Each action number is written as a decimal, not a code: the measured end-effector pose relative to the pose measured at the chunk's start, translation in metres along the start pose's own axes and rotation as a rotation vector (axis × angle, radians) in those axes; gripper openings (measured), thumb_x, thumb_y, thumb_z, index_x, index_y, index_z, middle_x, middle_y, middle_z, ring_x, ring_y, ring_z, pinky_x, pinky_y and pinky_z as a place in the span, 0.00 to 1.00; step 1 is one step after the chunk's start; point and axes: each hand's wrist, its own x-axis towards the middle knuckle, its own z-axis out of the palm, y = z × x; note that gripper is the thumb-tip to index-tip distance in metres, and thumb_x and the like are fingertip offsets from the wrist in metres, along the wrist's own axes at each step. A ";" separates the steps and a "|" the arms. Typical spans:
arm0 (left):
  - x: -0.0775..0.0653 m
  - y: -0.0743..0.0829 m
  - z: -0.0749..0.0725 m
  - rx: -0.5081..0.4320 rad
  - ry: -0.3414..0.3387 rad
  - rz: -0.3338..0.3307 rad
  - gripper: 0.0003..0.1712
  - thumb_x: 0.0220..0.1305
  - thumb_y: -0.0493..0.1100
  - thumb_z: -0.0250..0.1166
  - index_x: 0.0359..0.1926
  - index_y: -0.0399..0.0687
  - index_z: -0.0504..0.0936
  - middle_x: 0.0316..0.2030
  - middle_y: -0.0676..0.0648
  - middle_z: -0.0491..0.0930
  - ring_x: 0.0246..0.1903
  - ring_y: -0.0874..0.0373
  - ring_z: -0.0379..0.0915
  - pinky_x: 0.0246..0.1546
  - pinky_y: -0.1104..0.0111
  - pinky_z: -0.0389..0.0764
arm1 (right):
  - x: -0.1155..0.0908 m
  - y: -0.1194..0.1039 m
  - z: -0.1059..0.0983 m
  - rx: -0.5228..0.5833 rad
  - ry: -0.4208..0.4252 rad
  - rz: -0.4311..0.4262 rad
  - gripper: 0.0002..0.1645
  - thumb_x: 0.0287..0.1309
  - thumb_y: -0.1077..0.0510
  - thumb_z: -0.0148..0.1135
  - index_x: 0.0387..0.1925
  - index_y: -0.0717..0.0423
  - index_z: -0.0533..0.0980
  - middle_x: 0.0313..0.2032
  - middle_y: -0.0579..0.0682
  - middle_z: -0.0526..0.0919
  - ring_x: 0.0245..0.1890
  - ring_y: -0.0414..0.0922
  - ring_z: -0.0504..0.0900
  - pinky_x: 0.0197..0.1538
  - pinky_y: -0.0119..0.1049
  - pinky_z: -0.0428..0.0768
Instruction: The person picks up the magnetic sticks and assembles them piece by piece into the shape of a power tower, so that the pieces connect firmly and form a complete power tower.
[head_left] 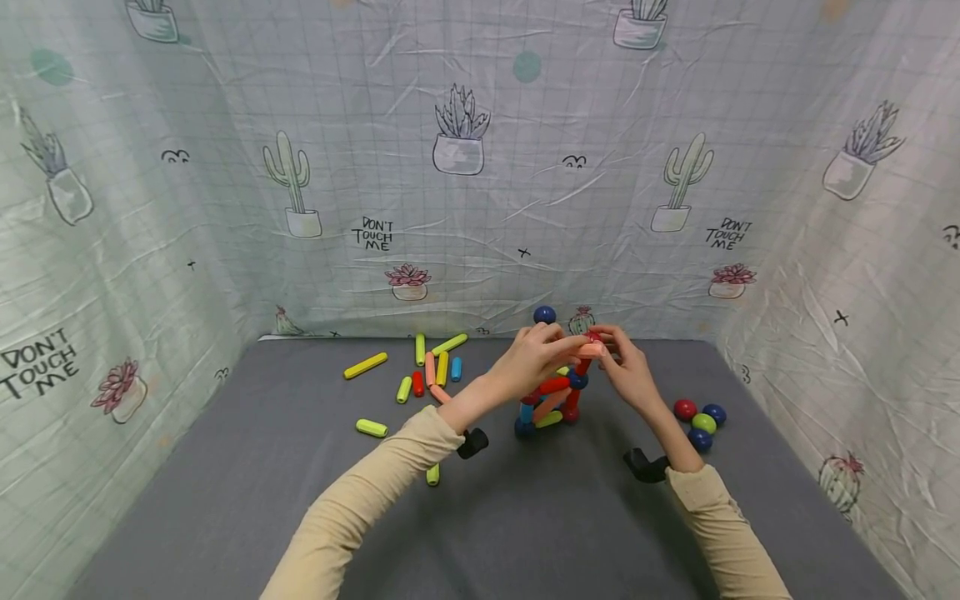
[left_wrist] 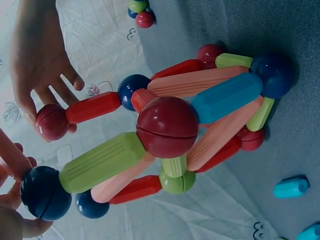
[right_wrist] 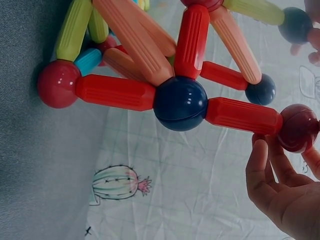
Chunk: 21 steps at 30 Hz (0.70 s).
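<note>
A frame of magnetic rods and balls stands on the table, with a red rod (head_left: 553, 385) and a blue ball (head_left: 577, 379) among its parts. My left hand (head_left: 528, 360) is over its top and pinches a salmon rod (head_left: 591, 351) at the fingertips. My right hand (head_left: 630, 373) has its fingers and thumb around a red ball (right_wrist: 298, 128), which caps an upright red rod (right_wrist: 244, 115). In the left wrist view, a dark blue ball (left_wrist: 46, 193) on a green rod (left_wrist: 102, 162) is close to the left fingers. The far side of the frame is partly hidden.
Several loose rods lie left of the frame, among them a yellow rod (head_left: 365, 366), a green rod (head_left: 371, 427) and a short blue rod (head_left: 457, 369). Right of it rest loose balls, including a red ball (head_left: 685, 408) and a green ball (head_left: 703, 424). A patterned curtain (head_left: 480, 233) surrounds the table.
</note>
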 end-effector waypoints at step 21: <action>0.002 0.010 0.034 1.005 -0.233 0.078 0.16 0.64 0.38 0.51 0.30 0.58 0.84 0.29 0.56 0.78 0.37 0.58 0.71 0.52 0.55 0.69 | 0.001 0.003 -0.002 0.031 -0.015 -0.018 0.20 0.65 0.60 0.43 0.56 0.64 0.63 0.48 0.69 0.72 0.42 0.59 0.76 0.34 0.22 0.73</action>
